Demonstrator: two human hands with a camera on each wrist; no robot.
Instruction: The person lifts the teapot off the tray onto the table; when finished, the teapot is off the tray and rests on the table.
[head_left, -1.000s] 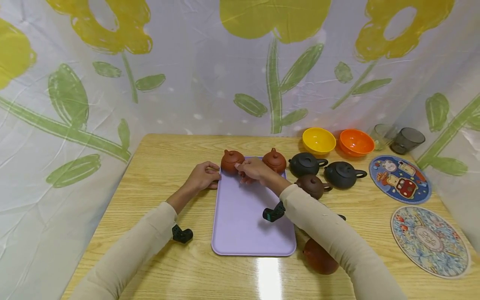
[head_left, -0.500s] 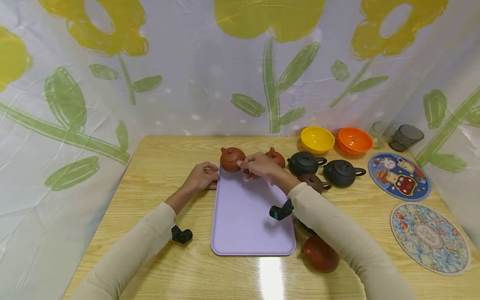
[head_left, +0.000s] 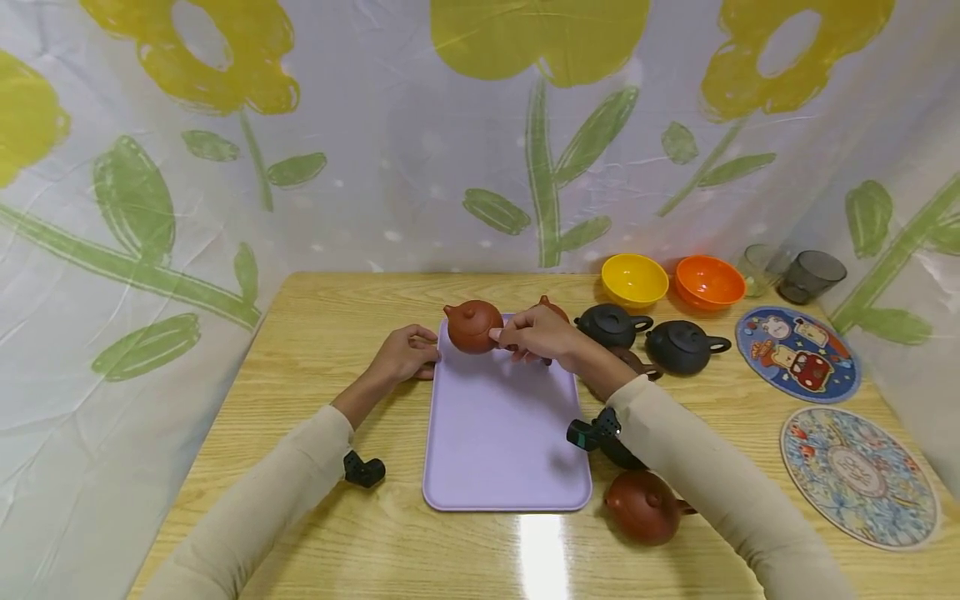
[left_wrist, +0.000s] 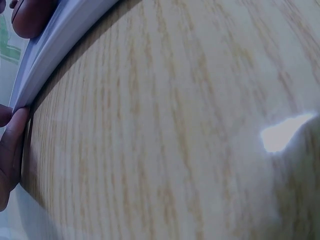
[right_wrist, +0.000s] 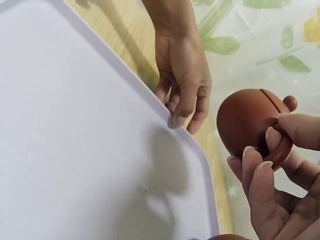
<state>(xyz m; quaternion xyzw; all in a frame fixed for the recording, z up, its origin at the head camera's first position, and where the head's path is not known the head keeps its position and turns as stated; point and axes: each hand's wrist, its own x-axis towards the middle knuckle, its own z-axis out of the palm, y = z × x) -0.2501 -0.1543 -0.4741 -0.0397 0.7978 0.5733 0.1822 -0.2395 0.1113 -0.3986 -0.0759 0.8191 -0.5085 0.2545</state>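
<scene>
My right hand [head_left: 542,335] grips a reddish-brown clay teapot [head_left: 474,327] by its handle. In the right wrist view the teapot [right_wrist: 247,120] is off the tray, its shadow falling on the tray's surface. The lilac tray [head_left: 502,450] lies flat on the table. At its far left corner my left hand [head_left: 405,353] pinches the rim, thumb on the edge, fingers outside, as the right wrist view shows. A second reddish teapot [head_left: 553,307] stands at the tray's far right, mostly hidden behind my right hand.
Right of the tray stand two black teapots [head_left: 609,327], a partly hidden brown teapot [head_left: 636,362], a dark teapot under my right forearm, and a red-brown teapot [head_left: 643,508]. Beyond are a yellow bowl [head_left: 634,280], an orange bowl [head_left: 710,282], two glasses [head_left: 810,277] and two round mats [head_left: 798,352].
My right hand has lifted the teapot by its handle and moved it slightly right and nearer. The left hand has stayed at the tray's edge.
</scene>
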